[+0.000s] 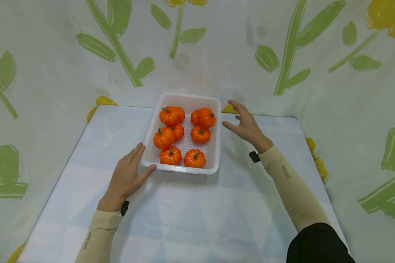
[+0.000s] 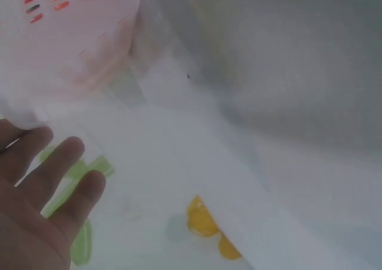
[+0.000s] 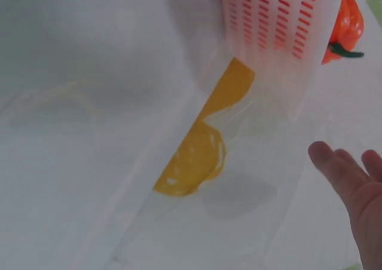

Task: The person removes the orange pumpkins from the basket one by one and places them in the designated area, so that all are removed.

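I log a white perforated plastic basket (image 1: 214, 148), glossy orange pumpkins (image 1: 164, 138) inside. Left hand (image 1: 126, 174) near-left, right hand (image 1: 247, 127) far-right: fingers apart, nothing clamped. Lopsided lifting could roll pumpkins.

Here's your table (image 1: 197, 212), spread before you in pale blue and white triangles, its straight far edge running across from you. And there, near that far edge, around the middle, stands the white plastic basket (image 1: 214, 149), rim up, a soft shadow falling on your side of it.
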`<state>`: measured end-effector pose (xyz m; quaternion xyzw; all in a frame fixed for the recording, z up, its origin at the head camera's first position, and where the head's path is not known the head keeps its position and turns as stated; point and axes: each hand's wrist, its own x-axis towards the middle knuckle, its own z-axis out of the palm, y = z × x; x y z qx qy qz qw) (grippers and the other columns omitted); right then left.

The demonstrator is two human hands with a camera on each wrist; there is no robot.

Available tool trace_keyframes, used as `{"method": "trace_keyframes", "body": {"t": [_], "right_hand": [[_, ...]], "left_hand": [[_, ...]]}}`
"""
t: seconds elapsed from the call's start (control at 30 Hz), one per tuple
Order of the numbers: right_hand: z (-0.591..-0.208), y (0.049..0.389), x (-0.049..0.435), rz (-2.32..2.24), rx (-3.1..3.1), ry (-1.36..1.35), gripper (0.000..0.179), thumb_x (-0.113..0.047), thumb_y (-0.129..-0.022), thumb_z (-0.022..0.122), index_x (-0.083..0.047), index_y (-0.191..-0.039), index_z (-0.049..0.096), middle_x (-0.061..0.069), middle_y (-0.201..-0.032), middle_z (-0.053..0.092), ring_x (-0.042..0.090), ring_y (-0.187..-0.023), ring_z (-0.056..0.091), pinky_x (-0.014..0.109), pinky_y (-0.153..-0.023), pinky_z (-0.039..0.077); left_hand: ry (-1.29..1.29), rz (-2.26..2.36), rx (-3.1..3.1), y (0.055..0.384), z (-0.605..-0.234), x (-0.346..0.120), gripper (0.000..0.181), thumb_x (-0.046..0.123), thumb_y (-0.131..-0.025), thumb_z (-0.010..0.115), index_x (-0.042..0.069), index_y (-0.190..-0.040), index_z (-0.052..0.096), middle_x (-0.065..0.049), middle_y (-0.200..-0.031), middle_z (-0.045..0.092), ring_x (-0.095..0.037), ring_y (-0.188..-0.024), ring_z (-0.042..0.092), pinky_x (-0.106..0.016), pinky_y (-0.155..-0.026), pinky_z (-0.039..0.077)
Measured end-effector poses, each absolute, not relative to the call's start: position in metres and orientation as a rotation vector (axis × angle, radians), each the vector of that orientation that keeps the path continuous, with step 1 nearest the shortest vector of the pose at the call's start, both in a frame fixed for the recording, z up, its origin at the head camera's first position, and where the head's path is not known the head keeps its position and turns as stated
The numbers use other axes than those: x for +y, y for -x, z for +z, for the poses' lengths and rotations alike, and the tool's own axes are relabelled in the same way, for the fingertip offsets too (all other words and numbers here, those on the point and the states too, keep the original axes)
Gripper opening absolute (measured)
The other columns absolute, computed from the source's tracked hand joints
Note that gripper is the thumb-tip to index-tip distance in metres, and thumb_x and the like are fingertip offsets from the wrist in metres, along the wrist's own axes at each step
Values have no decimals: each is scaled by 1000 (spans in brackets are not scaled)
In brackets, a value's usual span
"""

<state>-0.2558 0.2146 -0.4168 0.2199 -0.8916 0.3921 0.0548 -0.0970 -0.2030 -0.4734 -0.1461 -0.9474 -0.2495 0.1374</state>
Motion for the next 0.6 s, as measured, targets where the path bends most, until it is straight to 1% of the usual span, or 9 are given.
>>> {"method": "trace_keyframes", "body": {"t": [0.13, 0.2, 0.23, 0.27, 0.33, 0.47, 0.6], "right_hand": [[-417, 267, 194, 1227, -2735, -718, 82, -23, -89, 81, -15, -157, 36, 9, -156, 40, 35, -138, 44, 50, -104, 47], [-416, 272, 184, 1205, -2764, -741, 82, -21, -89, 81, -14, -157, 37, 10, -156, 40, 35, -138, 44, 49, -105, 47], [-414, 274, 179, 1197, -2774, -758, 82, -19, -88, 82, -12, -157, 37, 11, -156, 40, 37, -138, 43, 50, -105, 47], [-412, 276, 175, 1178, -2793, -763, 82, -19, -88, 82, -12, -156, 37, 11, -157, 39, 35, -139, 43, 50, -106, 46], [-409, 281, 169, 1117, -2836, -774, 83, -20, -88, 82, -12, -156, 37, 9, -157, 40, 32, -140, 42, 48, -107, 45], [-406, 290, 160, 967, -2906, -853, 80, -25, -89, 81, -13, -155, 39, 8, -158, 39, 27, -143, 39, 46, -113, 39], [-407, 297, 156, 801, -2943, -964, 78, -27, -89, 81, -13, -154, 40, 11, -159, 37, 30, -143, 38, 49, -115, 36]], "left_hand": [[426, -726, -2736, 97, -474, -202, 83, 47, -93, 71, -4, -152, 41, -18, -158, 39, -42, -137, 45, -60, -107, 38], [426, -724, -2731, 97, -476, -202, 82, 45, -93, 71, -4, -152, 41, -18, -159, 39, -43, -137, 46, -60, -107, 39], [428, -725, -2726, 97, -476, -202, 82, 44, -93, 72, -4, -152, 41, -18, -159, 38, -43, -136, 46, -60, -107, 39], [430, -723, -2722, 97, -476, -202, 82, 44, -93, 72, -4, -152, 41, -18, -159, 38, -43, -136, 46, -60, -107, 39], [432, -720, -2719, 98, -477, -202, 82, 44, -93, 73, -4, -152, 41, -17, -159, 39, -42, -136, 46, -60, -107, 40], [424, -713, -2722, 98, -478, -201, 83, 46, -92, 72, -3, -152, 42, -16, -159, 39, -42, -136, 47, -60, -106, 40], [424, -723, -2712, 97, -478, -200, 83, 45, -92, 73, -3, -152, 42, -16, -158, 40, -42, -135, 48, -60, -106, 41]]}}
